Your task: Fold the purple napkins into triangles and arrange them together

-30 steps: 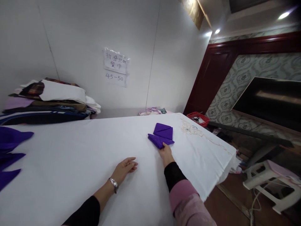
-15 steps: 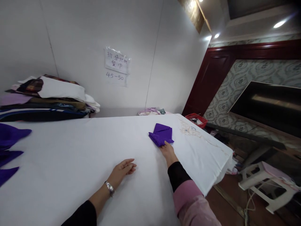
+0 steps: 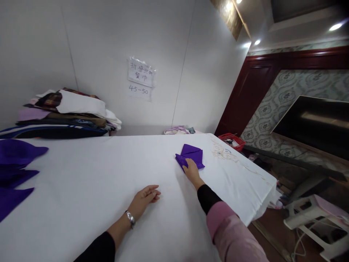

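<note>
A folded purple napkin (image 3: 193, 152) lies on the white tablecloth (image 3: 114, 167), right of the middle. From above, my right hand (image 3: 192, 171) grips its near folded band, thumb and fingers bent over the cloth; part of the band is hidden beneath the hand. My left hand (image 3: 145, 199) hovers or rests over the tablecloth, nearer to me and to the left, fingers loosely bent and holding nothing. A silver watch or bracelet (image 3: 130, 219) circles the left wrist. More folded purple cloths (image 3: 19, 154) lie at the far left edge.
Against the wall at the back left is a stack of folded clothes (image 3: 79, 105). A small cloth pile (image 3: 178, 130) and a red basket (image 3: 234, 141) are at the back. White stools (image 3: 313, 211) stand right of the table. A handwritten sign (image 3: 141, 72) is on the wall.
My right hand has shifted from the napkin's near edge to lie over its top. The left hand has hardly moved. The view has turned slightly left.
</note>
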A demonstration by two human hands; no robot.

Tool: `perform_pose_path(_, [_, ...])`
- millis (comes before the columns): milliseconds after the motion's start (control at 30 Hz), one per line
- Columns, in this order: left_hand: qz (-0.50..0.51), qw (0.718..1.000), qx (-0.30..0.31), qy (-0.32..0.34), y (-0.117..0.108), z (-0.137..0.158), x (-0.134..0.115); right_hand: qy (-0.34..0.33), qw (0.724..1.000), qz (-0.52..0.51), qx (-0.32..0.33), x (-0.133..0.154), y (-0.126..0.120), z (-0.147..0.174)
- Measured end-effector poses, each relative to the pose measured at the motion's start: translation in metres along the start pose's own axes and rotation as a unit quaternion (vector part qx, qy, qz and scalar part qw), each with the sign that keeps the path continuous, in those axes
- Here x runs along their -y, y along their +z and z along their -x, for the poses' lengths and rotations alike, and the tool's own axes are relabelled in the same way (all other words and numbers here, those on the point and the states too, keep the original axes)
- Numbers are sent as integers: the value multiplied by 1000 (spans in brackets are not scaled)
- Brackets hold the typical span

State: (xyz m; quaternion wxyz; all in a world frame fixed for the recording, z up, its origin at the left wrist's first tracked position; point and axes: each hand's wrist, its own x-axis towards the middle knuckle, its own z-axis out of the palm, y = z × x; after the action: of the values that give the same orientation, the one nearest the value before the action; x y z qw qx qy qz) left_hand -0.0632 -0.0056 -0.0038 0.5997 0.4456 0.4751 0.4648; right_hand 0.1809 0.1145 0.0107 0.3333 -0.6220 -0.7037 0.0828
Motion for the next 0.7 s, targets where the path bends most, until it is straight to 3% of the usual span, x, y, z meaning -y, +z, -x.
perform_pose_path(267, [-14, 1000, 16, 22, 7, 7, 6, -33, 989, 119, 76, 5, 23, -26])
perform_pose_path(700, [-29, 999, 30, 28, 9, 8, 8, -42, 978, 187, 87, -3, 40, -20])
